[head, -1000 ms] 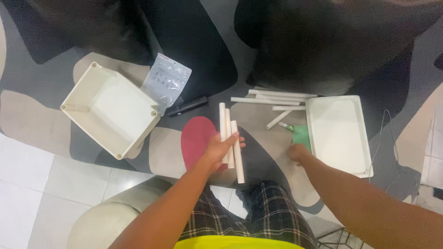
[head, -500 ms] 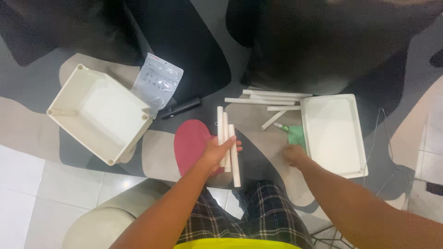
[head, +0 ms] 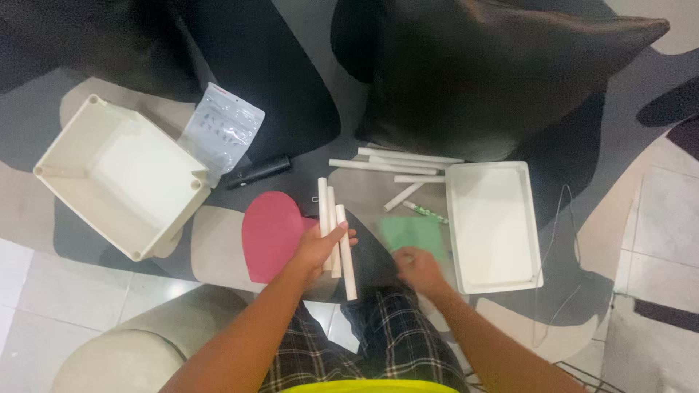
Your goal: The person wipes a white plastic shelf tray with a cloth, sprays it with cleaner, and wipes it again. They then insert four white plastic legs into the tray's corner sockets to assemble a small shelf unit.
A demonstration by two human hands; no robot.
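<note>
Patterned grey-and-cream carpet (head: 218, 247) covers the floor under the seated person's plaid-trousered knees. Left hand (head: 320, 251) is clamped round three white tubes (head: 336, 233), held side by side and pointing away from the body. Right hand (head: 416, 268) rests with fingertips on the near edge of a green paper sheet (head: 413, 231); whether it pinches the sheet cannot be told. Just left of the tubes lies a red heart-shaped card (head: 269, 236). Beyond the green sheet lie more loose white tubes (head: 386, 166) and a green marker (head: 426, 212), beside a shallow white tray (head: 495, 225). Farther left sit a clear plastic packet (head: 222, 131) with small dark print, a black pen (head: 256, 172), and a deep white box (head: 120, 178). Compared with half a second ago, the green sheet lies flatter and more exposed, and the right hand has drawn nearer the body.
</note>
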